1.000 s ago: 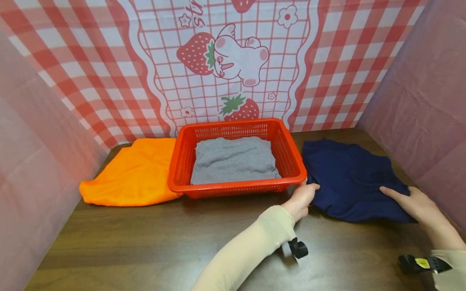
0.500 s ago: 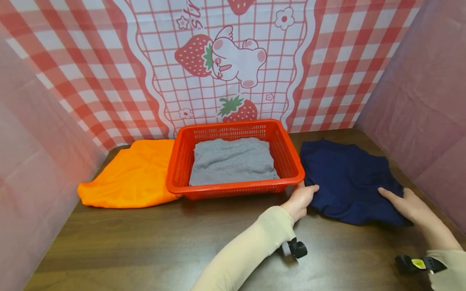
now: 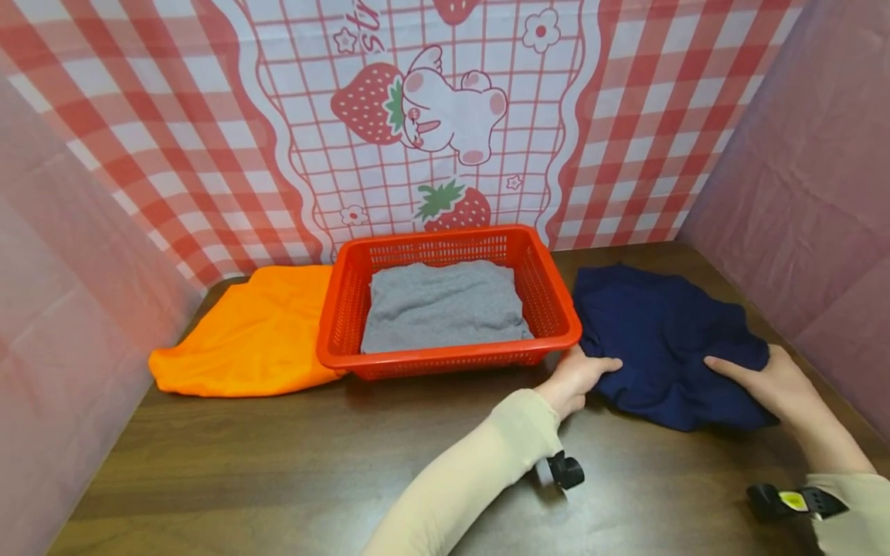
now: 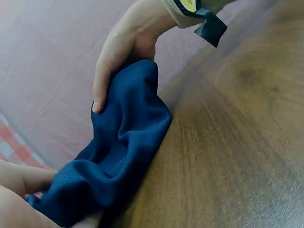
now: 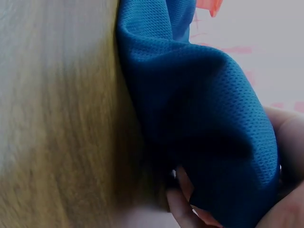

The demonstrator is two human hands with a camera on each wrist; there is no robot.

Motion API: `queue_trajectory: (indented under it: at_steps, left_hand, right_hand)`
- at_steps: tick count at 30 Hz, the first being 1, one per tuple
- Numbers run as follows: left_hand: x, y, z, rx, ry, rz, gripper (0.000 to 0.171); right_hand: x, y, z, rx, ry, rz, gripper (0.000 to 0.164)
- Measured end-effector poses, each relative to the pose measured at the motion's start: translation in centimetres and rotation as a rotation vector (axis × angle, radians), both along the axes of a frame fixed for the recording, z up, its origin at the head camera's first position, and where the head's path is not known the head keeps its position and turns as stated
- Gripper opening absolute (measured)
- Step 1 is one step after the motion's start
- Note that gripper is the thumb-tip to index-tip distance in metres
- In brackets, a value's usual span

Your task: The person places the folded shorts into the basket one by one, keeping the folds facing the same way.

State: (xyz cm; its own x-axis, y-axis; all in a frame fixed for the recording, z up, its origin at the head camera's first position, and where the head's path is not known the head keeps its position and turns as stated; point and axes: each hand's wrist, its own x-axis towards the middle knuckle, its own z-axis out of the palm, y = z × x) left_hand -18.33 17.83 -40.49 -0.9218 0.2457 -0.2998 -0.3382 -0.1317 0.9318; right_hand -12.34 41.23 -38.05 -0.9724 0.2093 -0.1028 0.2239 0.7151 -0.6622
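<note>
The step in hand looks like gripping: the left hand (image 3: 574, 380) and right hand (image 3: 784, 386) pinch the navy cloth (image 3: 660, 332), thumbs on top, near the tabletop's right edge; moving it likely calls for even grips.

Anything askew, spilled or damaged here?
On the backdrop, the lettering runs sideways, so it may be hung turned. No spill or damage shows; the navy cloth is rumpled, gripped by the left hand and right hand.
</note>
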Motion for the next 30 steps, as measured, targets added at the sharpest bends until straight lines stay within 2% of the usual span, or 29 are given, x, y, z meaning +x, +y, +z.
queue_trajectory:
  at_steps: [3, 6, 9, 12, 14, 18, 23, 30]
  left_hand:
    - [0.1, 0.0, 0.2, -0.053, -0.003, -0.019, 0.082]
    - [0.2, -0.1, 0.5, -0.062, -0.009, -0.041, 0.084]
    - [0.1, -0.3, 0.9, -0.096, -0.007, -0.088, 0.082]
    - [0.0, -0.5, 1.3, -0.145, 0.004, -0.137, 0.079]
    - [0.1, -0.6, 1.4, -0.147, -0.011, -0.161, 0.077]
    - [0.2, -0.5, 1.6, -0.129, -0.003, -0.155, 0.073]
    - [0.5, -0.3, 1.7, -0.117, 0.041, -0.139, 0.069]
    - [0.7, -0.3, 2.6, -0.105, 0.105, -0.138, 0.062]
  right_hand:
    - [0.2, -0.3, 0.1, 0.027, 0.025, -0.002, 0.081]
    - [0.4, -0.6, 0.5, 0.079, 0.014, -0.031, 0.087]
    - [0.6, -1.0, 0.8, 0.129, -0.001, -0.068, 0.092]
    - [0.7, -1.2, 1.1, 0.15, 0.014, -0.081, 0.09]
    - [0.8, -1.4, 1.2, 0.156, 0.017, -0.08, 0.088]
    - [1.0, -1.8, 1.6, 0.181, 0.023, -0.093, 0.087]
    - [1.2, -2.4, 2.1, 0.208, 0.053, -0.124, 0.088]
    - [1.4, -3.2, 2.5, 0.207, 0.113, -0.142, 0.083]
